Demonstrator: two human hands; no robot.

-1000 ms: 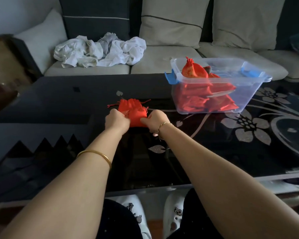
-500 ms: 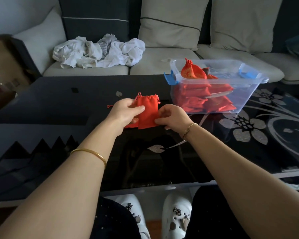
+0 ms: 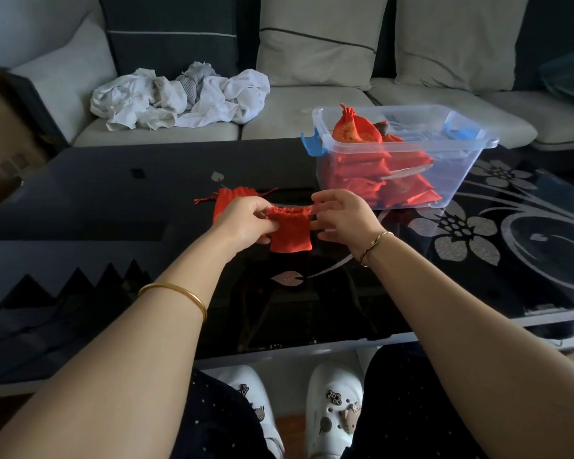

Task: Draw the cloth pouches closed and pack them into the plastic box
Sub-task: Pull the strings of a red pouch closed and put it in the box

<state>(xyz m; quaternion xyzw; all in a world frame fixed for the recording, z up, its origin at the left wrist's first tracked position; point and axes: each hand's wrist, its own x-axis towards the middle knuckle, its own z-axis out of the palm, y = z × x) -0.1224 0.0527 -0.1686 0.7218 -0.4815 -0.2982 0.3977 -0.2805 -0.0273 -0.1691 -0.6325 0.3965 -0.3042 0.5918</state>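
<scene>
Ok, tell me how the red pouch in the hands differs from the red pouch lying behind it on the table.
The held red cloth pouch hangs upright between the left hand and right hand, its mouth partly gathered. The other red cloth pouch lies flat on the black glass table, untouched, strings trailing. Both are red drawstring cloth.

On the desk (image 3: pixel 113 193), the plastic box (image 3: pixel 411 180) (pouches inside) sits at two o'clock from the held pouch (image 3: pixel 290 231), another pouch (image 3: pixel 229 200) at ten.
</scene>
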